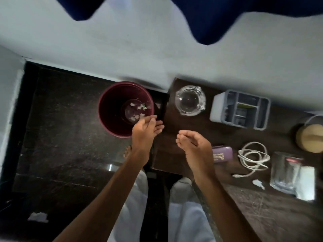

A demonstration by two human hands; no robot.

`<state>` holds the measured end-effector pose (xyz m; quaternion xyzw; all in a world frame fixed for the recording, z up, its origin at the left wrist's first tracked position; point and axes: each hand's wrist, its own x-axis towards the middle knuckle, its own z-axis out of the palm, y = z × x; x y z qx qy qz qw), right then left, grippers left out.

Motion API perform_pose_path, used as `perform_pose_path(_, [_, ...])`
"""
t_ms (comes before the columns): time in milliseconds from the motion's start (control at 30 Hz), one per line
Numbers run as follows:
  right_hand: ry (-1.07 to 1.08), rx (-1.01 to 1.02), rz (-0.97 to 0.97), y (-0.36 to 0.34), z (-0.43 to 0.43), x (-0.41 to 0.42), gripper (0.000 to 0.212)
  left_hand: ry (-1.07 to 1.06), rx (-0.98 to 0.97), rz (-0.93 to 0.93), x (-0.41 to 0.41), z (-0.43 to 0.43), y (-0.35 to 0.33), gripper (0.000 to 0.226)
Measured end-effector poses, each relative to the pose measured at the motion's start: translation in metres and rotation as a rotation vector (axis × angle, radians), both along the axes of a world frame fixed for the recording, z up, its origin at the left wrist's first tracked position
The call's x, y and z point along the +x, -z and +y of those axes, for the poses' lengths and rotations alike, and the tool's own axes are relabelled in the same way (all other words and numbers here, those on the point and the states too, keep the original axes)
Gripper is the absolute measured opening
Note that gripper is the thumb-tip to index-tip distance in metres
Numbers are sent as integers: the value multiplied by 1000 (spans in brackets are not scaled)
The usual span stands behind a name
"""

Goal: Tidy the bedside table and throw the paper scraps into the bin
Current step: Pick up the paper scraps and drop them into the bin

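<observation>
Currently doing: tipping gathered paper scraps into the bin, judging by where the hands sit
Left hand (145,130): released, fingers straight, nothing visible in it; it hovers over the near rim of the bin
Right hand (194,144): fingertips bunched together above the left end of the bench (262,215); whether they pinch a scrap I cannot tell, as the picture is too blurred
Bin (108,110): dark red, on the floor, just beyond and below the left hand; several scraps (138,107) lie at its bottom
Scrap on bench (258,183): one pale bit, to the right of the right hand and nearer the person, beside the glass tumbler (286,173) and the loose end of the white cable (253,158)
Scrap on floor (37,216): a white crumpled piece far to the left of the left hand, nearer the person; a pale fleck (158,105) just past the left fingertips, between bin and bench, may be paper too
Doing it well: bring each hand over the middle of the bin's mouth and low before letting go, since at the rim light paper can drift out; brush fingers together so clinging bits fall inside
What remains, as I judge it: the bench scrap and the floor piece need a pinch each, not a sweep
Risk: reaching right past the cable could snag its loops and nudge the tumbler; the glass ashtray (190,100) beyond the right hand sits close to the bench edge
</observation>
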<state>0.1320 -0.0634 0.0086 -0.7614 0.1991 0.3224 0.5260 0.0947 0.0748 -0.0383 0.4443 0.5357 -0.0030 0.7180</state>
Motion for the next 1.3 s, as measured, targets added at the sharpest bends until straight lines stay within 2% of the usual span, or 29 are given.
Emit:
perform_pose_path(200, [56,-241,-227,-24,-91,-22,9,78,-137,-92,14,-103,-51,17])
perform_pose_path(400, [187,-476,-217,-17,-191,-38,11,141,-207,-54,21,-188,-54,13])
perform_pose_path(500, [29,-678,-283,-10,-227,-39,20,156,-226,-47,23,-212,-53,17])
perform_pose_path(567, [-93,-741,-344,-5,-243,-37,25,184,-223,-40,23,-223,-50,17])
perform_pose_path(767, [-276,-742,-318,15,-261,-24,34,243,-207,1,21,-240,-43,15])
perform_pose_path(967, [-264,-698,-255,34,-258,-19,33,287,-196,34,19,-247,-39,14])
perform_pose_path(1167, [-205,-702,-268,43,-259,-18,23,319,-196,21,18,-248,-33,16])
perform_pose_path(1300, [-88,-593,-264,32,-256,-18,19,355,-199,-6,16,-246,-34,11])
